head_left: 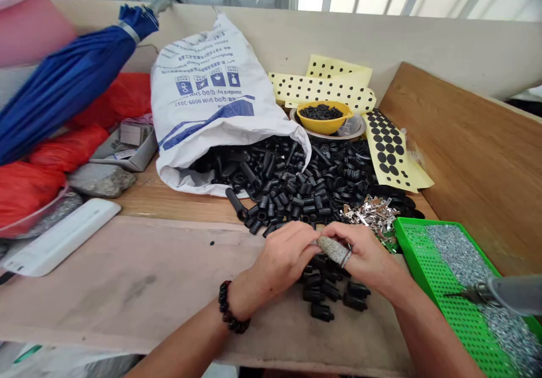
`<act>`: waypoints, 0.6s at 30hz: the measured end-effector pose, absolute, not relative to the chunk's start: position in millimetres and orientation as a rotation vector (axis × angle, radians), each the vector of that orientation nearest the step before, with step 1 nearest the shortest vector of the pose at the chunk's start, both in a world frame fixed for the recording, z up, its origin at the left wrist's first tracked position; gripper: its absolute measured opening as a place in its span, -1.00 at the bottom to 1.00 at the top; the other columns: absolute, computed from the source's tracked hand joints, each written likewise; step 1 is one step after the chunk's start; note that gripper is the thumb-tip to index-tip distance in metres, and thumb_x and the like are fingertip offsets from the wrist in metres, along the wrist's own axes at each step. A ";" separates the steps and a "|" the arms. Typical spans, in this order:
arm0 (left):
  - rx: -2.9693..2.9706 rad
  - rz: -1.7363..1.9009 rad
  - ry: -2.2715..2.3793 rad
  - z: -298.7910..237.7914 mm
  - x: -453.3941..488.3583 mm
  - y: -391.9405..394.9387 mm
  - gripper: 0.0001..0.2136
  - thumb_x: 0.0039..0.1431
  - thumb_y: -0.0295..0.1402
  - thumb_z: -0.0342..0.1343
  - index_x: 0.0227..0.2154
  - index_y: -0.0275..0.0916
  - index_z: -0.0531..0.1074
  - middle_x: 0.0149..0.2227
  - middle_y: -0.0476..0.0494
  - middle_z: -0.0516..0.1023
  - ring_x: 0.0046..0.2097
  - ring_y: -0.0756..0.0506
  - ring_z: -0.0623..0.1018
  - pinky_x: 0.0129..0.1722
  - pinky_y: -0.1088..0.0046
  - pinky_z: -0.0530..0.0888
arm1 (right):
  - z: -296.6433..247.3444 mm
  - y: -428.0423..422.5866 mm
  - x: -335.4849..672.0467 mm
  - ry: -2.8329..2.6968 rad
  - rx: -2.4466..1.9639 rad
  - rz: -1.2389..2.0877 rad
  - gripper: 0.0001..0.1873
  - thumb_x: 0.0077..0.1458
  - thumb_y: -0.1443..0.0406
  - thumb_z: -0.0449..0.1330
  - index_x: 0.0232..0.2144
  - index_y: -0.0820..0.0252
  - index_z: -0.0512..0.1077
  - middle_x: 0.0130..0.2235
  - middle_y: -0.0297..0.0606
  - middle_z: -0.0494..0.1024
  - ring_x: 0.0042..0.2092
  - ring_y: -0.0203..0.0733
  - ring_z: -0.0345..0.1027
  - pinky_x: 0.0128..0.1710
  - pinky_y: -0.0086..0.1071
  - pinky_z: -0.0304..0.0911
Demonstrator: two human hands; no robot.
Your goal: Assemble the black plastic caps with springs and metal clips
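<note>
My left hand [279, 259], with a dark bead bracelet [228, 308] at its wrist, meets my right hand [372, 256] over the front of the table. Both hands are closed, fingertips pinched together; whatever sits between them is hidden by the fingers. A speckled grey finger cover [333, 250] with a ring wraps a digit of my right hand. Just below the hands lie several short black plastic pieces [322, 312] with a narrow stub at one end. Beyond the fingertips spreads a heap of black plastic tubes and caps [302, 194], beside small silvery metal clips [372, 214].
At right, a green perforated basket [436, 287] holds many small screws [461, 253], with a power screwdriver [508, 294] over it. Behind are a white sack [207, 78], a yellow bowl [322, 125] and sticker sheets [393, 152]. A blue umbrella [71, 78] and white device [63, 237] lie left.
</note>
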State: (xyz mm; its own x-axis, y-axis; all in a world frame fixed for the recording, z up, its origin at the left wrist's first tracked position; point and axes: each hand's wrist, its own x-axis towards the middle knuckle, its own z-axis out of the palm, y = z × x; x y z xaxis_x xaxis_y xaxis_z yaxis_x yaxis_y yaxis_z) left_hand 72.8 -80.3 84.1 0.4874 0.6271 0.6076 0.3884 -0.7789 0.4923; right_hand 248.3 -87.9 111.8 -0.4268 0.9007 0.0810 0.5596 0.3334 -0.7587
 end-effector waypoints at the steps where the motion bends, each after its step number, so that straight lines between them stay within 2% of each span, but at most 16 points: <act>1: 2.446 1.196 0.859 84.0 75.7 -79.5 -0.87 0.22 -0.46 -0.05 -0.29 -0.31 0.41 -0.34 -0.16 0.53 -0.29 -0.05 0.49 -0.27 0.46 0.43 | 110.4 -87.3 250.1 -2.077 -1.272 0.920 -0.90 0.03 0.37 0.08 -0.44 0.21 0.41 -0.55 -0.41 0.40 -0.51 -0.36 0.20 -0.53 -0.51 0.04; 8: 2.096 1.173 0.901 89.4 82.6 -73.7 -0.93 0.13 -0.48 0.07 -0.41 -0.28 0.44 -0.44 -0.06 0.50 -0.40 0.01 0.45 -0.38 0.55 0.37 | 108.3 -84.7 259.1 -1.949 -1.203 0.988 -0.85 0.03 0.32 0.04 -0.48 0.21 0.40 -0.50 -0.35 0.44 -0.44 -0.30 0.26 -0.45 -0.49 0.14; 13: 1.610 1.118 1.006 91.3 83.6 -69.0 -0.95 0.05 -0.41 0.14 -0.42 -0.28 0.41 -0.48 0.03 0.42 -0.44 0.04 0.40 -0.45 0.60 0.32 | 106.8 -84.8 261.8 -1.850 -1.213 1.063 -0.91 -0.03 0.33 0.07 -0.50 0.20 0.37 -0.52 -0.37 0.42 -0.47 -0.32 0.23 -0.50 -0.50 0.14; 18: 1.423 1.069 0.966 87.6 86.7 -66.7 -0.91 0.03 -0.38 0.14 -0.43 -0.28 0.37 -0.50 0.06 0.35 -0.44 0.06 0.34 -0.45 0.61 0.28 | 100.6 -86.8 257.2 -1.681 -1.238 1.165 -0.88 -0.03 0.24 0.13 -0.49 0.18 0.35 -0.54 -0.39 0.36 -0.51 -0.35 0.18 -0.57 -0.52 0.08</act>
State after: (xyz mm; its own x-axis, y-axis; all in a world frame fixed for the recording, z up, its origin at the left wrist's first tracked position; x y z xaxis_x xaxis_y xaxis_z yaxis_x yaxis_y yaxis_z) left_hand 86.7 -66.7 87.6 0.2719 0.9566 0.1051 0.0079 -0.1114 0.9937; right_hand 257.2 -86.8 100.6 -0.2669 0.9628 0.0425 0.2982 0.1245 -0.9463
